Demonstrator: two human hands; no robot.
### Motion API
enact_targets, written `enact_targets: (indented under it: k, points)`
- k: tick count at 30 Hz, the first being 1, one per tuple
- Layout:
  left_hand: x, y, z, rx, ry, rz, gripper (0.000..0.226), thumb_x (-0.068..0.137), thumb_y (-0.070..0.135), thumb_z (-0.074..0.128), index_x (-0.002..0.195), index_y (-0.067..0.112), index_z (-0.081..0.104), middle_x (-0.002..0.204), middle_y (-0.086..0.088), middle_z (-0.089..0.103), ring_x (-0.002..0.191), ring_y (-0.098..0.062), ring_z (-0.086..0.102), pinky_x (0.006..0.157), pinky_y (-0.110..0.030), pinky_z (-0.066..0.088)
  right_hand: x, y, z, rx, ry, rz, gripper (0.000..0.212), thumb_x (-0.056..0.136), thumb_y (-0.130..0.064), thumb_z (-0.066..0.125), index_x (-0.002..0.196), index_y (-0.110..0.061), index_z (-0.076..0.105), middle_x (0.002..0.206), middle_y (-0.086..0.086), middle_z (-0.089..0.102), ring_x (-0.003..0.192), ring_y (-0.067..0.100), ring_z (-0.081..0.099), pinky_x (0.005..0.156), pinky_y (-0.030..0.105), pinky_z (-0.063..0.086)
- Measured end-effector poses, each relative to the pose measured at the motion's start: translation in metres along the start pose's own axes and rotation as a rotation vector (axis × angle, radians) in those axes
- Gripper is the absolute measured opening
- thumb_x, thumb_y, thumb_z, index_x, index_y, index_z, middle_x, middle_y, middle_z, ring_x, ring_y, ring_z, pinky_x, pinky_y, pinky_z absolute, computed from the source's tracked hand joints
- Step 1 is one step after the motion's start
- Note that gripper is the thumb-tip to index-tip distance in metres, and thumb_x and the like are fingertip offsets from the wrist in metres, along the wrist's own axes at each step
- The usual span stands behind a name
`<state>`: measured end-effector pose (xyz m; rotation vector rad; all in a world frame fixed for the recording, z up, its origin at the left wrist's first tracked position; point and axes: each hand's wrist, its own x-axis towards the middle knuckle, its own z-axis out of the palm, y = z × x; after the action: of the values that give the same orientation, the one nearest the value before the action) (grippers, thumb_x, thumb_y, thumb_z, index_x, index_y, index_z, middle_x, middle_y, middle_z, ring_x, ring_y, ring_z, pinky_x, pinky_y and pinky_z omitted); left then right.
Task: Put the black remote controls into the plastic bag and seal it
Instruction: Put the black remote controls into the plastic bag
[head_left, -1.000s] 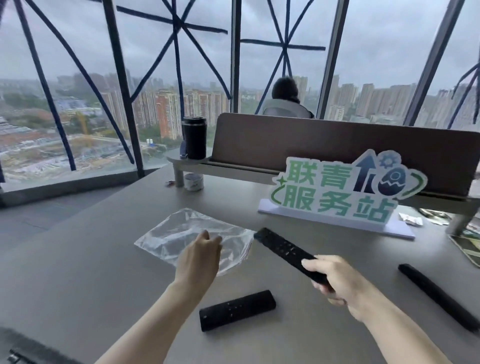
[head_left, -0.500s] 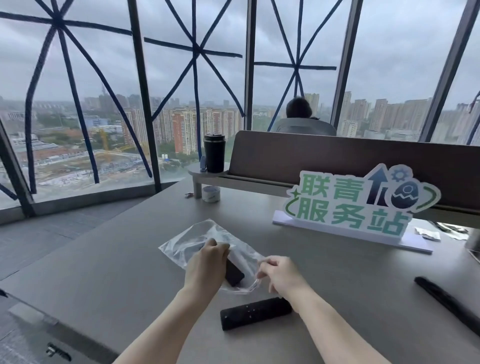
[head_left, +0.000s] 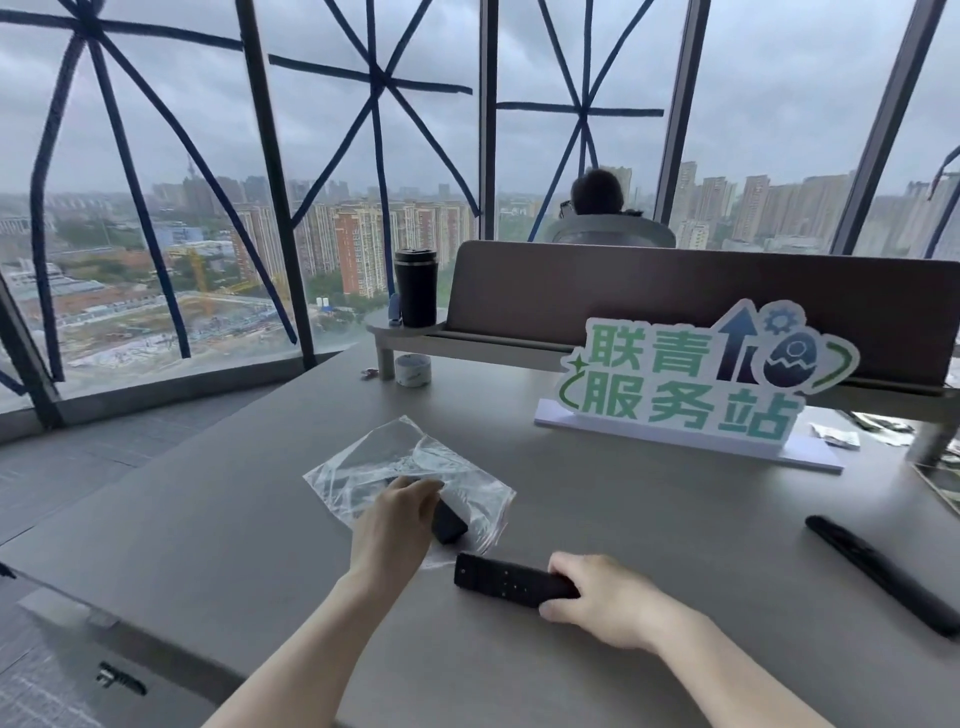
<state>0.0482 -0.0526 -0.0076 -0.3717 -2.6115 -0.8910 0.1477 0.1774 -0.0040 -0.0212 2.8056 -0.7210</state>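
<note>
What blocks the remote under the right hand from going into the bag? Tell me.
Nothing on the table does. The remote under the right hand lies just short of the plastic bag; the left hand is at the mouth, where the first remote protrudes.

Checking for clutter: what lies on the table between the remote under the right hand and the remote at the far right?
Nothing: the head view shows bare table between the held remote, under the right hand, and the far remote.

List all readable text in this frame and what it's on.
"联青" over "服务站": green characters on the cut-out desk sign.
Remote under the right hand: button marks too small to read.
Tape roll: print blurred, unreadable.
Black tumbler: no text visible.
</note>
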Motion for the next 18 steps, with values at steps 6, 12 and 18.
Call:
enact_targets:
  k: [6, 12, 18]
  points:
    - [0.002, 0.037, 0.023, -0.041, -0.086, 0.05, 0.023, 0.088, 0.021, 0.05, 0.099, 0.028, 0.068, 0.1, -0.003, 0.07, 0.087, -0.023, 0.066, 0.072, -0.031, 0.049, -0.047, 0.044, -0.032, 0.547, 0.036, 0.109, 0.011, 0.09, -0.024, 0.059, 0.082, -0.017, 0.058, 0.062, -0.001, 0.059, 0.042, 0.012, 0.038, 0.042, 0.022, 0.027]
    - [0.009, 0.116, 0.05, -0.171, -0.119, 0.204, 0.025, 0.091, 0.027, 0.047, 0.104, 0.031, 0.068, 0.095, -0.001, 0.068, 0.083, -0.027, 0.063, 0.073, -0.036, 0.052, -0.062, 0.061, -0.052, 0.755, 0.064, 0.25, 0.01, 0.091, -0.013, 0.056, 0.087, -0.011, 0.066, 0.063, 0.003, 0.065, 0.039, 0.011, 0.034, 0.038, 0.022, 0.024]
    - [0.003, 0.166, 0.067, -0.221, -0.181, 0.339, 0.027, 0.09, 0.026, 0.048, 0.109, 0.026, 0.068, 0.108, -0.003, 0.071, 0.097, -0.024, 0.064, 0.081, -0.036, 0.052, -0.035, 0.055, -0.042, 1.157, 0.201, 0.205, 0.017, 0.097, -0.01, 0.059, 0.104, 0.004, 0.066, 0.072, 0.011, 0.064, 0.047, 0.017, 0.053, 0.045, 0.026, 0.048]
